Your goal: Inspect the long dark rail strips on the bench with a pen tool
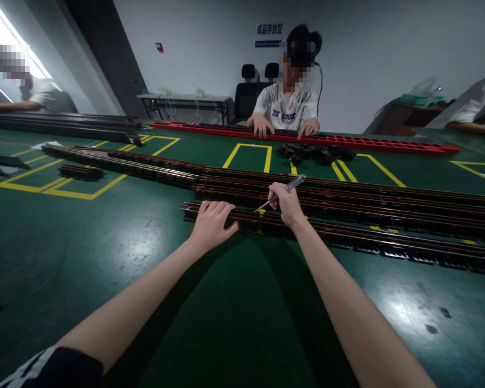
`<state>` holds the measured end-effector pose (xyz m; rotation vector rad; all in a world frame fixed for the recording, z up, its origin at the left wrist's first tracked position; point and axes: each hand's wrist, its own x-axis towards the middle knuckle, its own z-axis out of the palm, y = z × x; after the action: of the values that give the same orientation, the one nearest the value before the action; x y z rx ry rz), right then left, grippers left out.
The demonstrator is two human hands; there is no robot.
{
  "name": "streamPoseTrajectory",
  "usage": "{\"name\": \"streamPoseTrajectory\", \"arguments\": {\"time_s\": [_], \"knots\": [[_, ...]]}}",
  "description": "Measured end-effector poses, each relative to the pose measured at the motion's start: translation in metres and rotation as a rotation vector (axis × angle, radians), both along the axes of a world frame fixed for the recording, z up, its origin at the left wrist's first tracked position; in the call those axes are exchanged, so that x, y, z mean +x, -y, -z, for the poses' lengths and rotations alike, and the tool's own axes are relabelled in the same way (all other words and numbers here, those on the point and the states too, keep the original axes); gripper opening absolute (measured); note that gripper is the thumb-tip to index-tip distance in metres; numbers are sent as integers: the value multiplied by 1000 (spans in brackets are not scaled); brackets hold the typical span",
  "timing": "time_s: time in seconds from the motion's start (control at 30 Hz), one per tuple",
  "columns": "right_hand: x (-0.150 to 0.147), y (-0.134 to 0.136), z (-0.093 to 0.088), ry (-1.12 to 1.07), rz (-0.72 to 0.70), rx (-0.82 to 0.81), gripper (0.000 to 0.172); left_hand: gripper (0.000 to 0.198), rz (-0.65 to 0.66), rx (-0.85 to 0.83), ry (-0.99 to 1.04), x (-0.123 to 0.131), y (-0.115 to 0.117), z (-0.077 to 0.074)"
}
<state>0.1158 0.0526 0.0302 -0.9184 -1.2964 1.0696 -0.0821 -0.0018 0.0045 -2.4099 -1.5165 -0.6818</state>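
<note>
In my right hand point(285, 205) is a slim screwdriver point(294, 184) with a see-through handle. Its thin shaft slants down to the left, and the tip is at or just above a long dark rail point(347, 234); contact cannot be made out. My left hand point(214, 223) grips that rail near its left end, fingers over the far side and thumb on the near side. Copper-coloured strips run along the rail. Just behind it lie several similar rails point(359, 202), side by side.
More dark rails point(129, 164) extend to the left on the green table point(105, 296), near a short dark piece point(81, 172). Across the table, a person point(286, 105) has both hands at a long red frame point(392, 143). Small black parts point(307, 153) lie before it.
</note>
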Motion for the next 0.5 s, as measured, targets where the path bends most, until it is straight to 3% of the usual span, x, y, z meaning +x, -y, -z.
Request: {"name": "streamPoseTrajectory", "arguments": {"time_s": [0.5], "knots": [[0,0,0,-22,-12,8,30,29,10,-3,-9,-1,0,0]]}}
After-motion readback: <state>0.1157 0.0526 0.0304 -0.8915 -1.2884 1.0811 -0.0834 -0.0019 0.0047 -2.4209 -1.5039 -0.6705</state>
